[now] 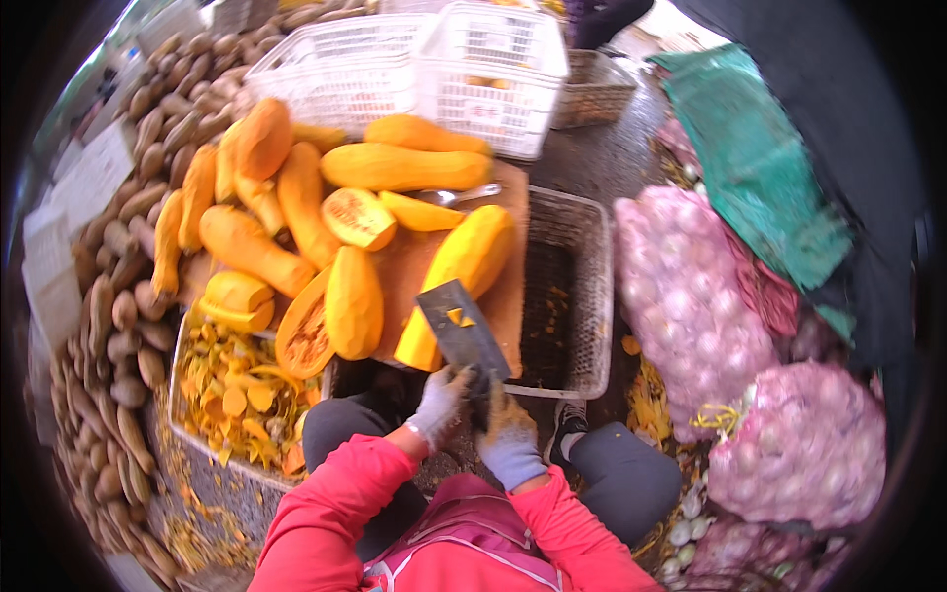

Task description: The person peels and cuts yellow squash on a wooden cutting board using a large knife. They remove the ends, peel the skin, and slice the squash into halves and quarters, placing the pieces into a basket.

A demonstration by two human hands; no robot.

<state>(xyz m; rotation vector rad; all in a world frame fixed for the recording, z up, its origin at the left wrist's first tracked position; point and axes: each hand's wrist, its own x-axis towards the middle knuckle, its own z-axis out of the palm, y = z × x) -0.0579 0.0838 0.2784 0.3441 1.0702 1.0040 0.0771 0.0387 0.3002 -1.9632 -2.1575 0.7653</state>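
A cleaver (462, 333) with a broad dark blade is held before me, small bits of orange squash (460, 317) stuck to its face. My right hand (510, 444), in a stained grey work glove, is closed round its handle. My left hand (438, 407), gloved too, has its fingers curled together beside the base of the blade; what they grip, if anything, is hidden. Behind the blade, a long peeled squash (469, 261) lies on an orange-brown board (410, 259). More peeled squashes (404, 168) are piled on the board, with a cut half (304, 331) showing its seedy hollow.
A crate (176, 419) of peelings stands at left front; a dark-bottomed crate (600, 296) sits right of the board. Beyond are white crates (493, 99) and a metal spoon (464, 195). Brown tubers (123, 345) heap at left, net sacks of onions (691, 306) at right.
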